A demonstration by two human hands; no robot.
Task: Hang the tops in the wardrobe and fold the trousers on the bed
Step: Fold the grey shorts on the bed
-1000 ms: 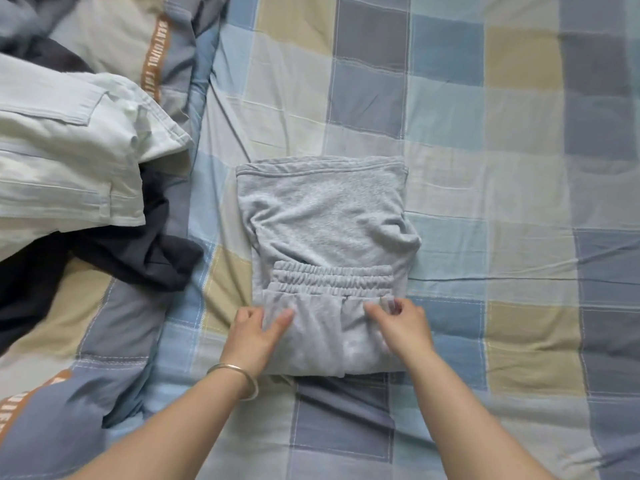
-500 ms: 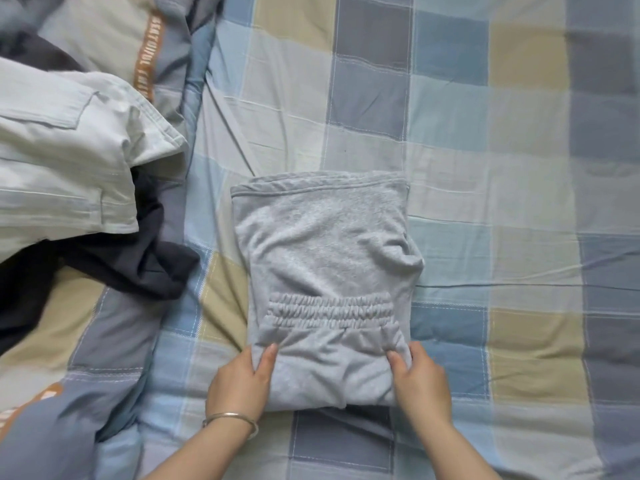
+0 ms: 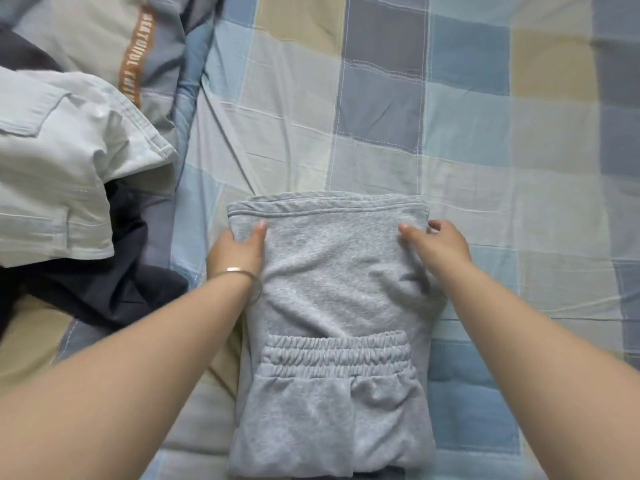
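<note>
Grey sweat trousers [image 3: 332, 292] lie folded into a rectangle on the checked bed sheet [image 3: 467, 133], their elastic waistband facing me near the front. My left hand [image 3: 237, 251], a silver bangle on its wrist, grips the far left corner of the fold, thumb on top. My right hand [image 3: 434, 242] grips the far right corner in the same way, fingers tucked at the edge. Both arms stretch forward along the sides of the trousers.
A pale grey-green garment [image 3: 59, 174] is heaped at the left on top of a dark navy garment [image 3: 104, 285]. A duvet with an orange lettered stripe [image 3: 133, 53] lies at the back left. Bare sheet extends to the right and beyond the trousers.
Both hands have left the near edge by the waistband and reached forward to the far corners of the folded trousers. The camera has moved closer over the trousers.
</note>
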